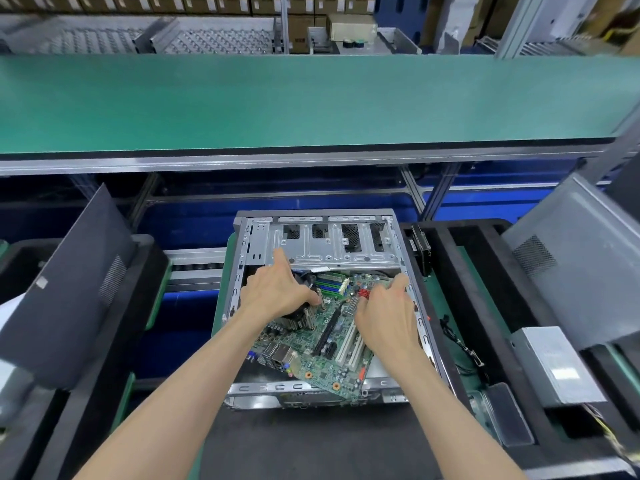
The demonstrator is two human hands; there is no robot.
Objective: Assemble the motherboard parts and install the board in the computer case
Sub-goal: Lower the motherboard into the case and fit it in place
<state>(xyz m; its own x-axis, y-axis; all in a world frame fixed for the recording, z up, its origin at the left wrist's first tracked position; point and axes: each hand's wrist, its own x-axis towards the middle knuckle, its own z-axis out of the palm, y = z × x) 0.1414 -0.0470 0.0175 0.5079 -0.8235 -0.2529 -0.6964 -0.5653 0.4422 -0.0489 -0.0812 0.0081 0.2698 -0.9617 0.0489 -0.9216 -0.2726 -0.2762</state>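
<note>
The motherboard (329,336) sat askew inside the open case (427,327), near corner riding over the rim. The left hand (277,289) gripped its cooler (301,315); the right hand (384,313) curled over its right edge — lowered crooked, it could snag or scrape.

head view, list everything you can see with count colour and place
computer case: one, silver, open, centre, on a black tray
motherboard: one, green, tilted inside the case, near corner over the case's front rail
cooler: one, dark with metal fins, on the motherboard's left part
side panels: two, one dark at left, one grey at right
power supply: one, grey, lower right
conveyor belt: one, green, across the top
left hand: on the cooler, fingers curled round it
right hand: on the motherboard's right edge
</note>
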